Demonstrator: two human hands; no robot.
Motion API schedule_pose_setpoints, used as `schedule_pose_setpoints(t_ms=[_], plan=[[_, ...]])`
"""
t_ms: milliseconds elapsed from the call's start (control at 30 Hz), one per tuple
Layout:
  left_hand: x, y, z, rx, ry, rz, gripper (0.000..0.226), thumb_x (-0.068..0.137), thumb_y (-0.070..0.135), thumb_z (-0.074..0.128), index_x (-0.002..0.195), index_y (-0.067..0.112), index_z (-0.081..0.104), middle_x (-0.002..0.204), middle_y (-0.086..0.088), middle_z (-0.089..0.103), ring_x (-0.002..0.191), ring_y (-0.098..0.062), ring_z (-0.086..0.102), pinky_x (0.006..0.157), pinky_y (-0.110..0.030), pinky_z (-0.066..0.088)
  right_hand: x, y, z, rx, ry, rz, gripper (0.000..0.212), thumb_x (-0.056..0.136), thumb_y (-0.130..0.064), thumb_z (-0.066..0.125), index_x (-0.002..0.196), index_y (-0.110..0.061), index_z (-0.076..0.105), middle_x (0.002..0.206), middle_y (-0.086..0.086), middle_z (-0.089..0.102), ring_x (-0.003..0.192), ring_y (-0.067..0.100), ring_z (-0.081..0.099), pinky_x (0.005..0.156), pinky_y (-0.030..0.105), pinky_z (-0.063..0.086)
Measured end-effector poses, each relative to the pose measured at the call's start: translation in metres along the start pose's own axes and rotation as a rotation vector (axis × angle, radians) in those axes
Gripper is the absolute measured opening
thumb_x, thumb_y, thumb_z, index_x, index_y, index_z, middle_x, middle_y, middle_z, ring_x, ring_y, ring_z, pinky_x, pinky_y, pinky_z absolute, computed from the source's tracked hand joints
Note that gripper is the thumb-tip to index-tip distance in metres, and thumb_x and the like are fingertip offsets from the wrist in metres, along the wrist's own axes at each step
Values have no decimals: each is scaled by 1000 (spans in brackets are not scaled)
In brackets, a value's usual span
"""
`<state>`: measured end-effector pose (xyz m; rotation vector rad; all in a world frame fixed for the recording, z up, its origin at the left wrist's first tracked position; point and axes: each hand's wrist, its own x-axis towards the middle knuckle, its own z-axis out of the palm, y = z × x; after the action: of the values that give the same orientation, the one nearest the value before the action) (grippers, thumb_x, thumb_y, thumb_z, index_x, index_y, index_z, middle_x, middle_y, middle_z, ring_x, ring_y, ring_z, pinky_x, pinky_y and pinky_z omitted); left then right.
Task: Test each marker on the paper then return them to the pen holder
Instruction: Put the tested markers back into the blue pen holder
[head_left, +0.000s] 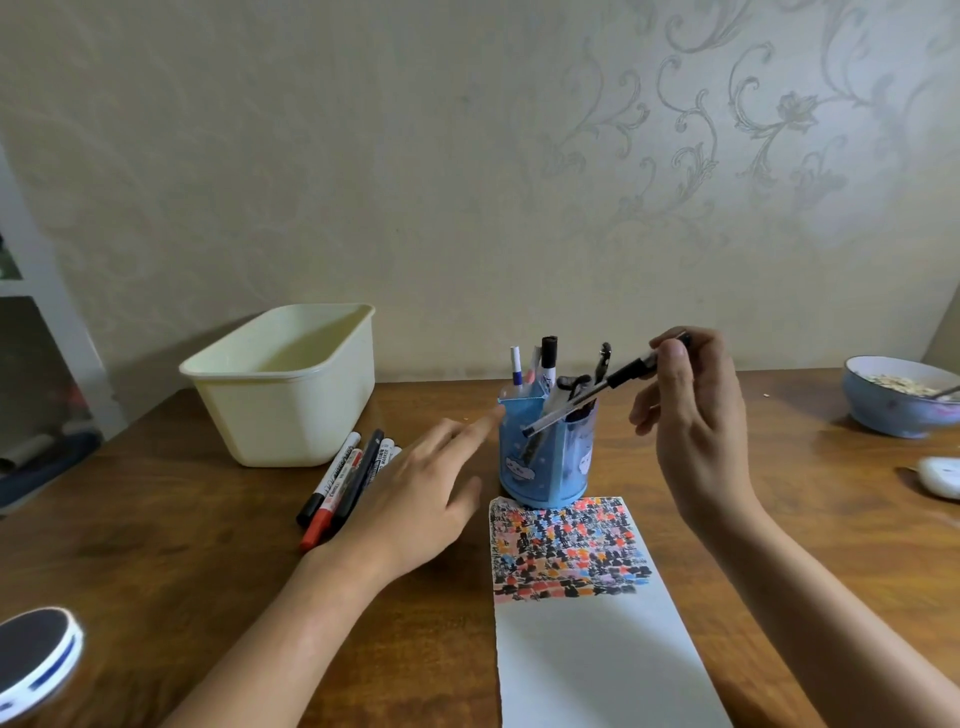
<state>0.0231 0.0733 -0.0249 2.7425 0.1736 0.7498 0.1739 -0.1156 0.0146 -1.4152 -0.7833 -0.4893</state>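
A blue pen holder (545, 467) stands on the wooden table at the top edge of a white paper (587, 639) whose upper part is covered in coloured marker dabs. Several pens and markers stick up out of the holder. My right hand (696, 431) pinches a black pen (597, 392) by its upper end, tilted, its tip in front of the holder's rim. My left hand (415, 499) hovers flat with straight fingers, its forefinger pointing at the holder. Beneath and left of that hand lie several loose markers (343, 483), black and red.
A cream plastic tub (291, 384) sits at the back left. A blue bowl (898, 397) with food and a spoon stands far right, a white object (943, 475) beside it. A round dark-topped object (36, 660) is at the lower left edge.
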Motion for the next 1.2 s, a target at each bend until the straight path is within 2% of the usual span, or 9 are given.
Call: schedule_pose_setpoints(t_ms=[133,333,433,600,733,933,1033,1100,1200], plan=[[-1,2,-2,-12,-6,13,79,100,26,52,149,59,0,134,19,40,117,0,47,90,-21,48,5,0,-4,6,32,-18,14,108,-28,38,109,-19,48,76,-17,60,52,21,55,51,43,46],[-1,1,-1,2,-5,13,79,100,27,53,148,61,0,135,20,39,118,0,47,89,-22,49,9,-1,-9,-21,51,-27,11,109,-26,38,113,-21,47,82,-23,56,52,18,54,50,41,45],[-2,1,-2,-6,-22,-6,80,100,30,53,147,62,-4,136,20,38,114,-1,50,86,-20,50,8,-1,-9,-65,38,-50,14,109,-28,39,116,-23,49,81,-20,54,54,21,55,52,44,47],[-2,3,-3,-4,-52,-18,80,100,31,53,147,61,-4,134,17,40,111,-4,53,90,-31,54,3,-2,-5,-147,-45,-80,17,106,-29,45,121,-28,54,92,-16,57,60,17,60,55,44,50],[-1,3,-4,-16,-59,-25,80,100,29,53,147,63,-2,133,16,42,114,-3,52,92,-24,51,-4,-3,0,-191,-108,-88,26,100,-31,54,124,-32,43,93,-14,63,66,15,64,60,48,54],[0,5,-5,-27,-86,-37,84,101,29,52,142,67,-10,134,16,43,114,-3,52,94,-26,52,-13,-2,6,-348,-216,-158,20,98,-36,58,115,-34,48,92,-25,61,65,1,62,58,34,54],[-1,5,-7,-37,-101,-37,83,101,28,51,143,67,-9,131,15,43,113,-3,52,94,-29,52,-14,-1,7,-360,-220,-169,20,98,-36,56,117,-31,57,98,-19,65,67,1,61,58,28,52],[-1,4,-8,-39,-112,-37,82,101,28,51,143,66,-8,130,15,43,112,-3,52,94,-30,52,-14,-1,8,-382,-236,-185,24,98,-36,54,119,-29,63,106,-14,66,69,0,61,59,30,54],[0,2,-7,-40,-126,-34,81,101,29,51,144,66,-6,131,17,42,111,-2,52,94,-30,52,-17,1,11,-450,-294,-204,34,99,-34,55,133,-32,61,112,-11,63,70,2,61,59,26,52]])
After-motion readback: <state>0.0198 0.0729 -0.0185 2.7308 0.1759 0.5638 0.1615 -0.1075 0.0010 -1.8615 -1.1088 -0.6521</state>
